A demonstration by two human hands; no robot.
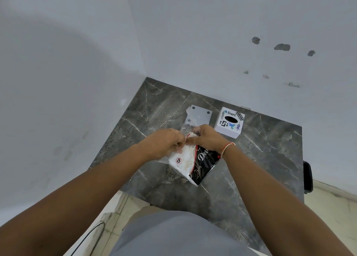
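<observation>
A clear plastic packet of white tissues [190,162] with a black printed side lies tilted over the dark marble table [260,159]. My left hand [164,145] grips the packet's upper left edge. My right hand [207,139], with a red thread on its wrist, pinches the packet's top opening beside the left hand. Behind the hands stands a white square tissue box [229,123] with stickers and a dark oval slot on top. A flat white plate [199,115] with dark corner holes lies to its left, partly hidden by crumpled clear plastic.
The table sits in a corner between two pale walls. A dark object [308,176] hangs off the table's right edge. A black cable [87,238] runs over the tiled floor at lower left. My grey shirt fills the bottom of the view.
</observation>
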